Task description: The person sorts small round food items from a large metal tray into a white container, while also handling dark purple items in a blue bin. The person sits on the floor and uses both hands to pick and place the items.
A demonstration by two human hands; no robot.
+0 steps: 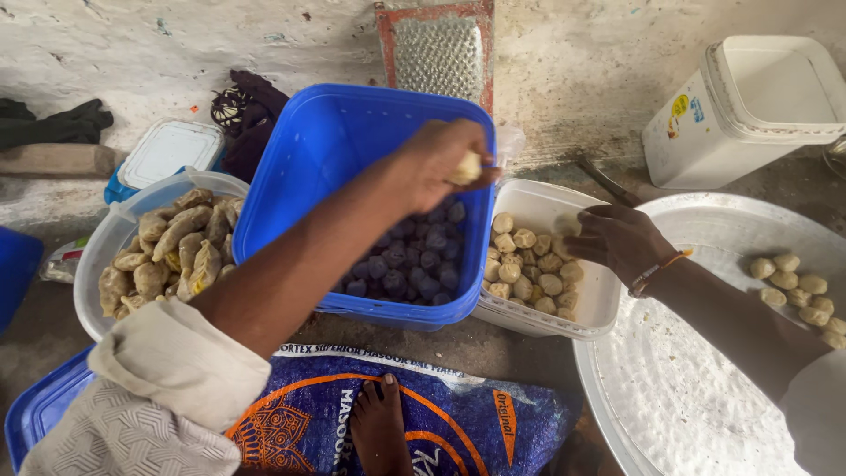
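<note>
My left hand point(436, 159) reaches out over a deep blue tub point(352, 106) and pinches a pale dough ball point(468, 167) in its fingertips. The bottom of the tub holds many small round balls point(410, 264). My right hand point(619, 240), with a thin bracelet at the wrist, is inside a white rectangular tub point(592, 304) just right of the blue one. Its fingertips close on one dough ball point(567, 224) above the heap of balls point(527, 269) in that tub.
A white bowl point(97, 256) of folded stuffed pieces stands at the left. At the right, a wide floured metal tray point(670, 388) carries several dough balls point(797, 286). A white bucket point(749, 106) and a grater point(438, 53) are by the wall. A bare foot point(381, 427) rests on a printed blue sack point(458, 423).
</note>
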